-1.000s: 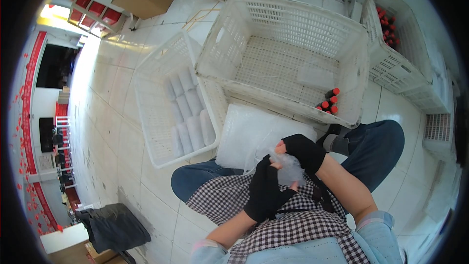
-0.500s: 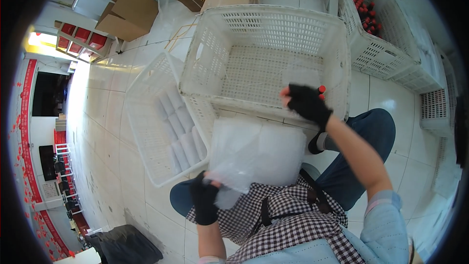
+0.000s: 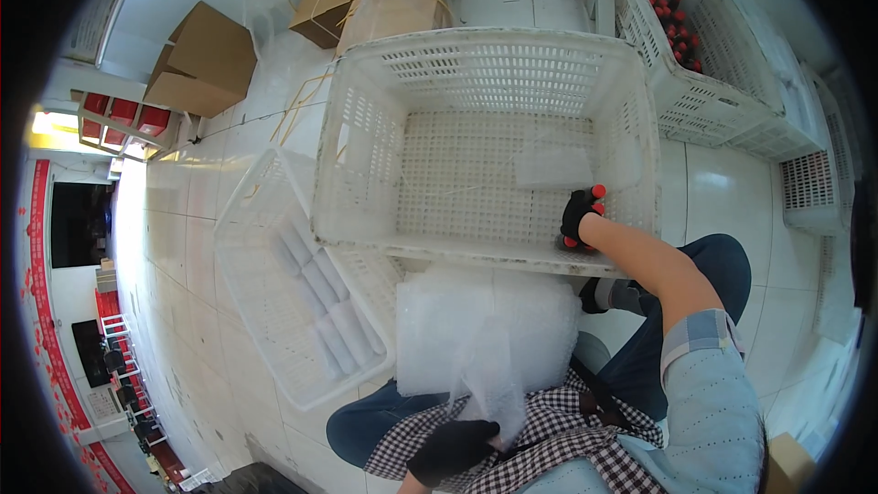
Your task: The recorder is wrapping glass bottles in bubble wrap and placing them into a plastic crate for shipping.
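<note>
My left hand (image 3: 457,451), in a black fingerless glove, is low by the checked apron and closed on the loose end of clear bubble wrap (image 3: 498,384). That end trails from a thick bubble wrap roll (image 3: 485,325) lying in front of me. My right hand (image 3: 578,212), gloved alike, reaches down into the near right corner of a large white plastic crate (image 3: 485,261). It is among a few dark bottles with red caps (image 3: 598,191); its fingers are mostly hidden, so I cannot tell its grip. A pale flat sheet (image 3: 553,166) lies in the crate.
Left of the roll, a shallower white basket (image 3: 302,384) contains several white wrapped bundles (image 3: 320,284). Another crate (image 3: 718,110) at the far right has many red-capped bottles (image 3: 675,27). Open cardboard boxes (image 3: 206,59) and yellow straps (image 3: 302,110) are at the back left.
My left hand has drawn the wrap's end toward my body, down and to the right. My right hand has gone lower into the crate, onto the bottles. The view has shifted slightly.
</note>
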{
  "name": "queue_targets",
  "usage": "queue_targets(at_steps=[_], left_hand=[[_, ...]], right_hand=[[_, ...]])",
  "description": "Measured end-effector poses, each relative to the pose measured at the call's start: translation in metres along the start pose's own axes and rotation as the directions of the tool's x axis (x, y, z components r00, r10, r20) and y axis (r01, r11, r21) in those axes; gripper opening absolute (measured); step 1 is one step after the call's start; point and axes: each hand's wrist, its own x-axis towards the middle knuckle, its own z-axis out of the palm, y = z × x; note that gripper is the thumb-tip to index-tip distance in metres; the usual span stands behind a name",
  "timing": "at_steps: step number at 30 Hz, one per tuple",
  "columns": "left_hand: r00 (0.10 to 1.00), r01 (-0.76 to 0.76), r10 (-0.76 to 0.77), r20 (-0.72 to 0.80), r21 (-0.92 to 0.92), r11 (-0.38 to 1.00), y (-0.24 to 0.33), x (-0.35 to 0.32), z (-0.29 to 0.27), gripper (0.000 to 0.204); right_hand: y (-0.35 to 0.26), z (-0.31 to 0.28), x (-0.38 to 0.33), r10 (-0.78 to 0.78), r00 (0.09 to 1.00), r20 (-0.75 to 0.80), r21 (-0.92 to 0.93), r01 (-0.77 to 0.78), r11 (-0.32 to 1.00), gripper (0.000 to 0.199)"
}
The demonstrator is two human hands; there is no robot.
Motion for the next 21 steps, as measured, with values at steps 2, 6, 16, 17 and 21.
queue_targets(at_steps=[2,6,16,17,21], left_hand=[[0.992,-0.087,0.042,-0.121,-0.392,0.916,-0.003,-0.010,-0.002,0.026],[0.918,-0.303,0.041,-0.394,-0.633,0.712,-0.049,-0.037,0.004,0.026],[0.044,-0.449,-0.426,-0.904,-0.399,0.799,-0.103,-0.117,-0.051,0.026],[-0.082,-0.434,-0.458,-0.885,-0.382,0.816,-0.106,-0.124,-0.054,0.027],[-0.584,-0.381,-0.456,-0.672,-0.269,0.885,-0.086,-0.164,-0.049,0.033]], right_hand=[[0.004,0.007,0.000,-0.032,0.997,-0.066,0.044,0.035,0.998,0.018],[0.008,0.001,-0.014,-0.217,0.947,-0.237,0.119,0.250,0.961,0.014],[0.007,0.029,0.003,-0.169,0.892,-0.420,0.304,0.314,0.899,0.021],[0.008,0.022,0.000,-0.185,0.888,-0.421,0.302,0.329,0.895,0.021],[0.041,-0.024,-0.067,0.251,0.760,-0.599,0.665,0.299,0.684,0.034]])
